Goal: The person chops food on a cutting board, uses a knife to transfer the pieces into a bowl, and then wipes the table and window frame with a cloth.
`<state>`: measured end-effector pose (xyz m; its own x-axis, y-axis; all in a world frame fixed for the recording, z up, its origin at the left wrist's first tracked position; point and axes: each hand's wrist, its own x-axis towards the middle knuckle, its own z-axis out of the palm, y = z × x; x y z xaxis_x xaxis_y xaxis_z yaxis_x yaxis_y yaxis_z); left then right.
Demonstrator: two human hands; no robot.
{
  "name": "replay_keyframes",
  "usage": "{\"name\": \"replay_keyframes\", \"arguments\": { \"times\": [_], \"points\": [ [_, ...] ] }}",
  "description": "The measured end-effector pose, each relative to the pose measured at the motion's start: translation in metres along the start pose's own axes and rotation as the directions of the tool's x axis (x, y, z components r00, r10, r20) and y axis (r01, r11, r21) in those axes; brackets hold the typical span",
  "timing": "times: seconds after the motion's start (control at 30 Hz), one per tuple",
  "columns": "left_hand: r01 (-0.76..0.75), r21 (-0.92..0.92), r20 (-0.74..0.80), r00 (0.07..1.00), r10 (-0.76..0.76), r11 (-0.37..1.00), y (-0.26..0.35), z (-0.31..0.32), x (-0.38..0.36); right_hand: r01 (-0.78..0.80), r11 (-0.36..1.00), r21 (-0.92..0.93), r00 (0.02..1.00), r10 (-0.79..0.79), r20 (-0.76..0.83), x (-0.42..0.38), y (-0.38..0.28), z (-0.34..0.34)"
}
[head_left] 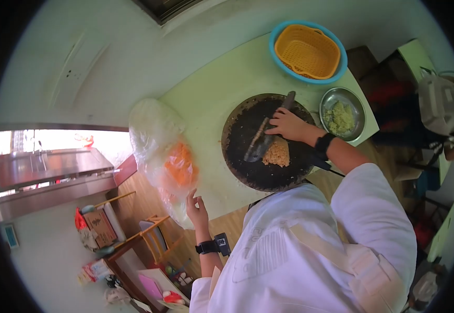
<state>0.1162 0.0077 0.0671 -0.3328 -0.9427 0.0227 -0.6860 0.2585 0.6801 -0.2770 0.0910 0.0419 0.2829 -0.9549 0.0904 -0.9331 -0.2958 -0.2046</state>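
Note:
On the round dark chopping board (237, 120) a cleaver (259, 148) lies at a slant, its dark handle pointing to the far side. Minced food clings along its blade. My right hand (288, 126) is closed over the cleaver between handle and blade; the grip is partly hidden by the back of the hand. Just beside the blade sits a mound of pale brown mince (276, 152). My left hand (198, 211) is at the table's near left edge, fingers apart and holding nothing, close to a clear plastic bag (156, 125) with orange shredded food (180, 166).
A steel bowl (361, 112) of chopped green vegetable (339, 118) stands right of the board. Behind it is a blue basin (275, 55) with a yellow basket (305, 52) inside. The pale table (211, 86) meets the wall at the back. A wooden chair (154, 235) stands at left.

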Motion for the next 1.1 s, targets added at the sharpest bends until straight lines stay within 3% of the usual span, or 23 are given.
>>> {"name": "replay_keyframes", "arguments": {
  "times": [0.07,0.13,0.3,0.43,0.5,0.6,0.67,0.73,0.8,0.87,0.9,0.97,1.07,1.1],
  "points": [
    [0.024,0.007,-0.041,0.999,-0.024,1.0,0.003,-0.004,-0.007,0.05,0.999,0.011,0.999,-0.05,-0.006,-0.014,0.006,-0.002],
    [0.068,0.016,-0.023,0.997,-0.068,0.998,-0.001,-0.003,-0.015,0.048,0.999,0.016,0.995,-0.05,0.091,-0.022,0.012,-0.006],
    [0.111,-0.039,-0.014,0.994,-0.112,0.993,0.005,0.013,-0.034,0.167,0.986,0.024,0.979,-0.162,-0.126,0.019,-0.001,-0.016],
    [0.121,-0.059,-0.015,0.992,-0.122,0.991,0.018,0.013,-0.04,0.35,0.935,0.051,0.934,-0.344,-0.097,0.067,-0.019,0.0],
    [0.124,-0.057,-0.051,0.991,-0.127,0.991,0.021,0.003,-0.041,0.561,0.827,-0.019,0.827,-0.56,0.045,0.077,-0.023,0.005],
    [0.149,-0.096,-0.116,0.98,-0.159,0.984,0.017,-0.008,-0.049,0.634,0.773,0.032,0.763,-0.632,0.138,0.072,-0.008,-0.007],
    [0.17,-0.134,-0.152,0.97,-0.19,0.976,0.011,-0.012,-0.061,0.649,0.759,0.059,0.737,-0.646,0.201,0.065,0.007,-0.017],
    [0.206,-0.113,-0.165,0.961,-0.223,0.972,0.009,-0.012,-0.07,0.659,0.746,-0.094,0.732,-0.607,0.31,0.061,0.017,-0.025],
    [0.253,-0.155,-0.141,0.951,-0.275,0.955,0.01,-0.01,-0.081,0.649,0.759,-0.049,0.717,-0.588,0.375,0.062,0.018,-0.028],
    [0.311,-0.197,-0.105,0.936,-0.335,0.93,0.015,-0.006,-0.089,0.736,0.677,0.002,0.674,-0.733,0.086,0.069,0.011,-0.027],
    [0.295,-0.187,-0.103,0.943,-0.317,0.937,0.016,-0.003,-0.091,0.74,0.672,0.008,0.669,-0.738,0.092,0.074,0.004,-0.023],
    [0.278,-0.182,-0.108,0.948,-0.3,0.943,0.019,0.0,-0.091,0.68,0.724,0.117,0.731,-0.681,-0.041,0.091,-0.012,-0.005],
    [0.252,-0.199,-0.107,0.955,-0.276,0.947,0.025,0.002,-0.085,0.717,0.695,0.059,0.694,-0.703,-0.156,0.11,-0.03,0.013],
    [0.254,-0.208,-0.1,0.955,-0.279,0.945,0.027,0.002,-0.082,0.696,0.716,0.055,0.718,-0.69,-0.095,0.11,-0.034,0.019]
  ]
}}
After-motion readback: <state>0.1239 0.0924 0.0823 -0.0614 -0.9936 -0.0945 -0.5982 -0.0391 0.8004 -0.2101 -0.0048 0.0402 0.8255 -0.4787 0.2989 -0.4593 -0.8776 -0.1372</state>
